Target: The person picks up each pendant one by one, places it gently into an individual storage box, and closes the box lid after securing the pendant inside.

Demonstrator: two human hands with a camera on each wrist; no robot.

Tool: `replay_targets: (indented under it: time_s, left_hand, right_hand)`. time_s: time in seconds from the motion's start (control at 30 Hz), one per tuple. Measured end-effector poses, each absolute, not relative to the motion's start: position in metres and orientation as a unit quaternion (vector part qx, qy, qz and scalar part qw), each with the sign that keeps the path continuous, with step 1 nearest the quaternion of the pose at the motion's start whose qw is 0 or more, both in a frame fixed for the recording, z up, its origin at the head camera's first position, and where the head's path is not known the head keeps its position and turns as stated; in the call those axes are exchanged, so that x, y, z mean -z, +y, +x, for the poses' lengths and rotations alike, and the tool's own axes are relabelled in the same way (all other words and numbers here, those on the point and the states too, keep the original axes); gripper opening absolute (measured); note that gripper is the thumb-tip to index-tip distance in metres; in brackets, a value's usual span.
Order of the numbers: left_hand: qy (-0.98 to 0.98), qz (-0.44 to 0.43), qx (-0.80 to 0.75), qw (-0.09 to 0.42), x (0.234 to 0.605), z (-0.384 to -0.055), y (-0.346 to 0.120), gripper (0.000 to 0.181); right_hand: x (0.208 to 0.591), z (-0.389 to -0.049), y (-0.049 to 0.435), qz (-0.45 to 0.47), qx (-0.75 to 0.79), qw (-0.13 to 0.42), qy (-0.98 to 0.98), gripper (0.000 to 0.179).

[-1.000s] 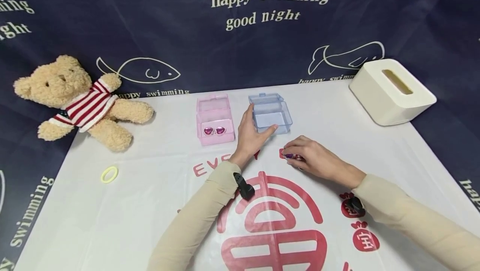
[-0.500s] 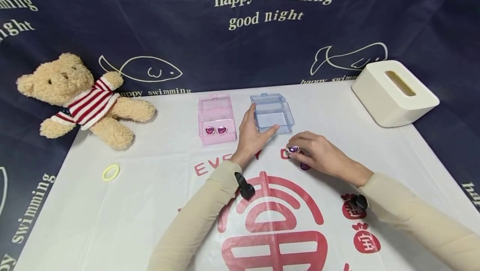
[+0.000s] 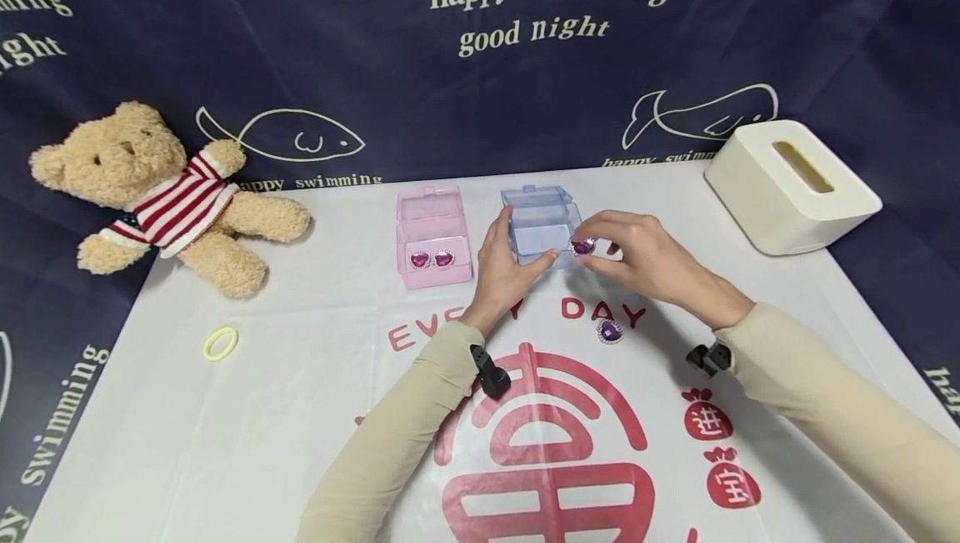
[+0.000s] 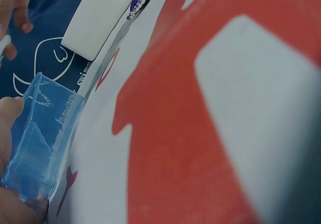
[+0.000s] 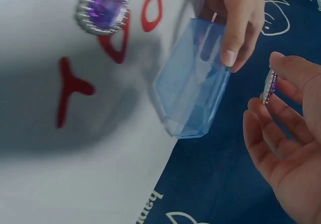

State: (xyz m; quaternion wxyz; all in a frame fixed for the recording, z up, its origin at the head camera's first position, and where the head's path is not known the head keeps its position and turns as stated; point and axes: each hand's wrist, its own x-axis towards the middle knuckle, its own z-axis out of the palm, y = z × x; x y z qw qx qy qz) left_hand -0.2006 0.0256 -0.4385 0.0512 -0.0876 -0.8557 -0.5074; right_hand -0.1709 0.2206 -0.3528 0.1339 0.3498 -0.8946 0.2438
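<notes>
My left hand grips the left side of an open, see-through blue plastic box, thumb at its front and fingers along its side. Between thumb and fingertips my right hand pinches a purple heart-shaped gem with a silver beaded edge, held at the box's front right corner in the head view. The right wrist view shows that gem edge-on, beside the box. Another purple heart gem lies on the table below my right hand. In the left wrist view, the box sits between my left thumb and fingers.
An open pink box with two purple heart gems stands left of the blue one. A yellow ring and a teddy bear are at the left. A white tissue box stands at the back right.
My right hand has picked one gem up from the table and carried it up and away to the blue box, leaving the other gem behind. My left hand has stayed on the box.
</notes>
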Motion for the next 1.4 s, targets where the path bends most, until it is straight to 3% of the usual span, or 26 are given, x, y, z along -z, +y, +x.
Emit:
replay_targets:
  time_s: [0.43, 0.9, 1.4]
  left_hand:
    - [-0.863, -0.089, 0.493, 0.064, 0.439, -0.204, 0.026, 0.091]
    - [-0.867, -0.082, 0.488, 0.055, 0.438, -0.204, 0.026, 0.093]
    - [-0.870, -0.090, 0.480, 0.066, 0.438, -0.205, 0.026, 0.093]
  right_hand:
    - [0.355, -0.202, 0.191, 0.326, -0.245, 0.134, -0.903, 0.019]
    - [0.375, -0.244, 0.168, 0.270, -0.196, -0.014, -0.943, 0.018]
    - [0.385, -0.258, 0.159, 0.273, -0.151, -0.055, -0.948, 0.014]
